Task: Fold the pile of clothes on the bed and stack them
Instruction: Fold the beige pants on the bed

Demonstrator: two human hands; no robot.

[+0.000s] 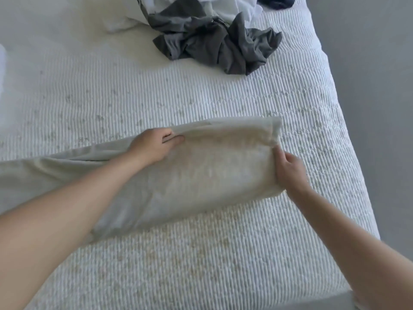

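Note:
A long off-white garment (pixel 201 171) lies across the bed, its right part folded over and its left part running off the frame's left edge. My left hand (pixel 154 145) pinches the upper edge of the fold between thumb and fingers. At the fold's right end, my right hand (pixel 289 168) holds the cloth with curled fingers. A crumpled dark grey garment (pixel 214 43) sits at the back of the bed, with white clothes (pixel 201 5) heaped behind it.
The bed has a white ribbed cover (pixel 201 253). Its right edge (pixel 348 135) runs diagonally, with grey floor beyond. A dark blue item (pixel 277 2) lies at the top right. Something white (pixel 2 63) shows at the far left edge.

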